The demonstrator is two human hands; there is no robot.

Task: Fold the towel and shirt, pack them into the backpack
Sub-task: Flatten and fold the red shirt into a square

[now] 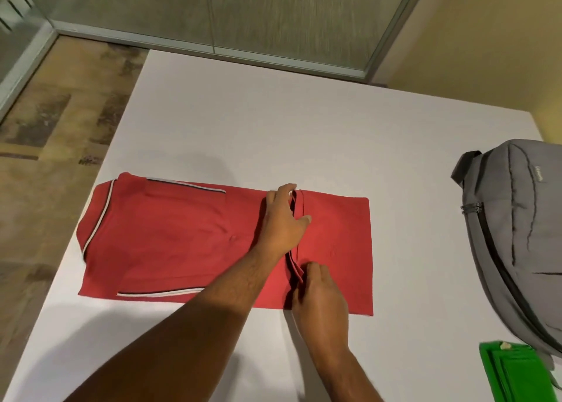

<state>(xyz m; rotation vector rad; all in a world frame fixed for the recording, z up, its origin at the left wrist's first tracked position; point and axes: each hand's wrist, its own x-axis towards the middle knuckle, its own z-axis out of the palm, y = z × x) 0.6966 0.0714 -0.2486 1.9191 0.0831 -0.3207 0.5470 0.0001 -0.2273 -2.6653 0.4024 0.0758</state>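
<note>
Fold risk: You are working the hem end of the red polo shirt [182,240] back over its body, and the turned-up edge is standing as a loose ridge between your hands; if you are letting go of one end before the other, the ridge is likely slipping and the crease is coming out crooked.
Sleeve risk: The striped sleeves are lying tucked on top near the collar end; dragging the cloth toward you could be pulling them open.
Table edge risk: The collar end is lying close to the left edge of the white table [304,128], so any push leftward is nudging it toward the drop.
Left hand: Your left hand [281,219] is lying on the shirt with fingers mostly straight, reaching to the far end of the ridge, thumb pressing just beside it; I judge it pressing, not gripping.
Right hand: Your right hand [319,295] is curling at the near end of the ridge and seems to be pinching the folded edge, though the fingertips are hidden.
Shirt position: It is lying flat across the table's middle, under both hands.
Backpack: The grey backpack [517,234] is sitting well apart to your right, its zip looking closed.
Towel: The folded green towel [514,371] is lying just beside the backpack, at the near right corner.
</note>
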